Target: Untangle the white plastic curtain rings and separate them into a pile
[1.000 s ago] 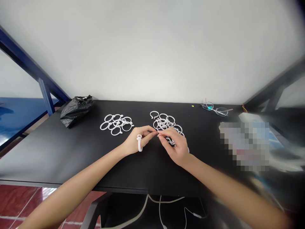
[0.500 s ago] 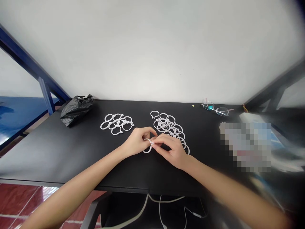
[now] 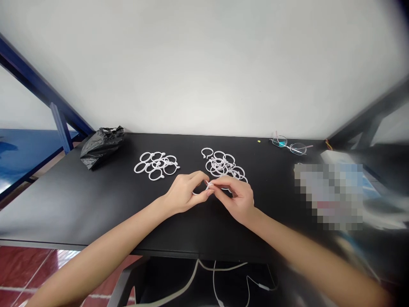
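Both hands meet above the black table on one white shower curtain ring [image 3: 209,186]. My left hand [image 3: 183,192] pinches it between thumb and fingers, covering most of its loop. With thumb and forefinger, my right hand [image 3: 237,198] grips the ring where its two ends come together; the fingertips hide whether the ends are joined. Beyond my left hand lies a loose group of white curtain rings [image 3: 159,164]. A second, larger heap of rings [image 3: 220,164] overlaps behind my right hand, which partly covers it. One ring [image 3: 207,149] at that heap's far edge has a gap in it.
A crumpled black plastic bag [image 3: 102,146] sits at the table's back left. Eyeglasses [image 3: 289,146] lie at the back right. Blurred packages [image 3: 341,196] occupy the right side. Cables [image 3: 194,277] hang below the table's front edge [image 3: 172,253].
The held ring has turned, so less of its loop shows. My left thumb has come forward to the ring's ends, and both hands have shifted slightly to the right.
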A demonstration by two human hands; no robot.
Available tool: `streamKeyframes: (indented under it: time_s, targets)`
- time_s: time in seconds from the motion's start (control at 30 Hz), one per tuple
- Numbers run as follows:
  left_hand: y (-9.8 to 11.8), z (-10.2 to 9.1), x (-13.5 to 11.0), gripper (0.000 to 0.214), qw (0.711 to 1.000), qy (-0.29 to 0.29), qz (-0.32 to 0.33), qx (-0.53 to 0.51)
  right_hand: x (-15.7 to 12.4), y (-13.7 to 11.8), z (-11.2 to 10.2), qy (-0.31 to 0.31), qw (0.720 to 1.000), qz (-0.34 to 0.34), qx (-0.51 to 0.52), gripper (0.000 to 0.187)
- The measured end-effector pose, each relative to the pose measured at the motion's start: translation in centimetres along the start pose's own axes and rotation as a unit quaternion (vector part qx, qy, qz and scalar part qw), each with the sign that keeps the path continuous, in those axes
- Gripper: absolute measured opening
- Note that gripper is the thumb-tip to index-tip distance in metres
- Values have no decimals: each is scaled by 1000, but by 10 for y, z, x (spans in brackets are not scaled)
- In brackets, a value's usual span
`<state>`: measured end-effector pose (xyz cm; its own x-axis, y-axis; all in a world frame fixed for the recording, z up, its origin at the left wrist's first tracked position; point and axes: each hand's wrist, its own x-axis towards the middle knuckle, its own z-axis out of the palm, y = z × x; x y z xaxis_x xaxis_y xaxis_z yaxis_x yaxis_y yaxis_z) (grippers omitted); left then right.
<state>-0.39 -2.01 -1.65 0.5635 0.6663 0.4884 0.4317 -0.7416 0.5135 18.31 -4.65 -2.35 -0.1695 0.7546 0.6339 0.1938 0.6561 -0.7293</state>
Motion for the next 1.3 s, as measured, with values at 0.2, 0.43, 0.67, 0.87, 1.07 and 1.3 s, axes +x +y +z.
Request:
streamKeyframes:
  time_s: [0.2,0.43,0.67,0.87,1.07,1.3]
  targets:
    - [4,-1,0,42,998,-60,-9,-8,0,-2,2,-15,998,34,51,7]
    - [-10,-16,6,26,990,-41,-39,133,7,5,-11,31,996,81,23,18]
    - [-39,-30,3,27,945,-73,-74,309,12,13,-19,111,991,75,-12,12]
    - [-62,-25,-5,28,925,-60,-101,362,25,19,-38,52,987,-29,-147,8]
    - [-60,-27,-4,23,917,-54,-117,376,34,25,-58,-186,954,-39,-233,17]
    - [-45,-29,3,15,950,-41,-117,285,32,24,-56,-300,911,-22,-282,21]
